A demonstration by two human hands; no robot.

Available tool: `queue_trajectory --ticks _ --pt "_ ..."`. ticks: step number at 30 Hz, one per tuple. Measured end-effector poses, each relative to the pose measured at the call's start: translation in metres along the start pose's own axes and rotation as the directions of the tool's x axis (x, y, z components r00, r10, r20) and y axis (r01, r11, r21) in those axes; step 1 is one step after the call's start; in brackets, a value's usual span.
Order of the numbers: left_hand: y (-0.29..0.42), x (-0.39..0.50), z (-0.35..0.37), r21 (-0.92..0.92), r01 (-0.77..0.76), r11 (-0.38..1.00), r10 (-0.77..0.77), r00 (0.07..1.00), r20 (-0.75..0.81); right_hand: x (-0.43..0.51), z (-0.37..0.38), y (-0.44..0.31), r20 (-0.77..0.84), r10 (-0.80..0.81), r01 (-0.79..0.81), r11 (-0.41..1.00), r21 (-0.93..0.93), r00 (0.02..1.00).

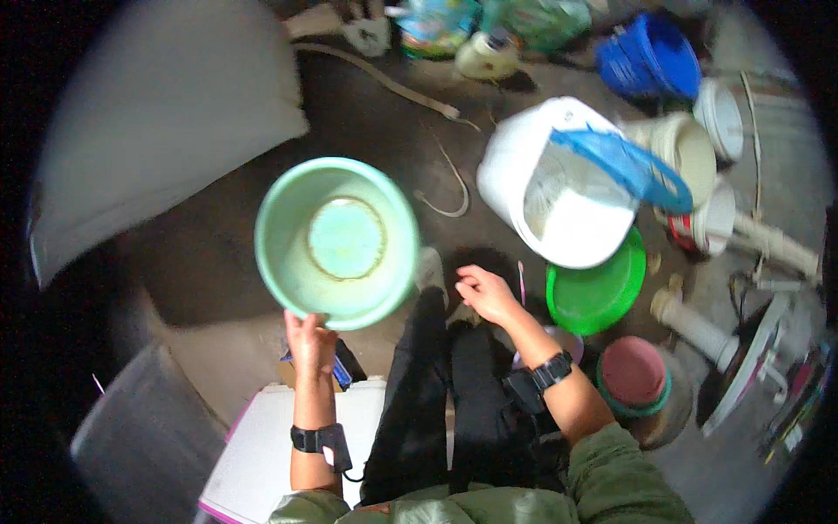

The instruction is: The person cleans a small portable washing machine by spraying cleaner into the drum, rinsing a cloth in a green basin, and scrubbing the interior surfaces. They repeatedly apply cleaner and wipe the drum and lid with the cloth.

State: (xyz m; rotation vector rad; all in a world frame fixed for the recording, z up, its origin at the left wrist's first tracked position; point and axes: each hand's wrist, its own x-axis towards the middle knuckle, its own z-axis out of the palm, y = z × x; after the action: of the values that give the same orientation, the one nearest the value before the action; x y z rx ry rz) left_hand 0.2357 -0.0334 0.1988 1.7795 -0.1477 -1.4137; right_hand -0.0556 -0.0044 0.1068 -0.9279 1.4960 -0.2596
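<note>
In the head view my left hand [311,340] grips the near rim of a pale green plastic basin [347,239], with the fingers partly hidden under it. The basin's open side faces up and a brownish ring marks its bottom. My right hand [481,293] is to the right of the basin, its fingers loosely bent, with nothing seen in it. Beyond it lies a large white bin [514,164], tilted, with a blue plastic piece [622,167] across its mouth. A bright green basin [596,295] is partly under the bin.
White buckets [694,157] and a blue bucket [668,59] stand at the upper right. Stacked small basins [632,370] and a white pipe [697,327] are on the right. A hose [386,82] lies on the floor. A white-topped surface [255,452] is at the lower left.
</note>
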Motion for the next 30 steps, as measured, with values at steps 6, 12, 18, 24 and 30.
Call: queue_trajectory --ticks 6,12,18,24,30 --pt "0.05 -0.016 0.048 0.064 0.02 0.998 -0.025 0.997 0.07 0.011 -0.063 -0.078 -0.045 -0.085 0.077 0.985 -0.153 0.995" --pt "0.105 -0.061 0.055 0.011 -0.048 0.999 0.044 0.966 0.256 -0.016 -0.133 -0.178 -0.153 -0.318 0.241 0.893 -0.379 0.936" --pt "0.149 -0.097 0.014 -0.252 -0.133 0.959 0.17 0.977 0.131 0.001 -0.111 -0.376 -0.113 -0.955 0.692 0.277 -0.667 0.274" --pt "0.153 -0.123 -0.024 -0.417 -0.183 0.89 0.24 0.967 0.088 0.048 0.005 -0.566 0.262 -0.957 0.592 -0.281 -0.755 -0.12" --pt "0.146 -0.125 -0.035 -0.408 -0.191 0.893 0.199 0.98 -0.024 0.105 0.053 -0.61 0.366 -0.93 0.414 -0.324 -0.851 0.024"
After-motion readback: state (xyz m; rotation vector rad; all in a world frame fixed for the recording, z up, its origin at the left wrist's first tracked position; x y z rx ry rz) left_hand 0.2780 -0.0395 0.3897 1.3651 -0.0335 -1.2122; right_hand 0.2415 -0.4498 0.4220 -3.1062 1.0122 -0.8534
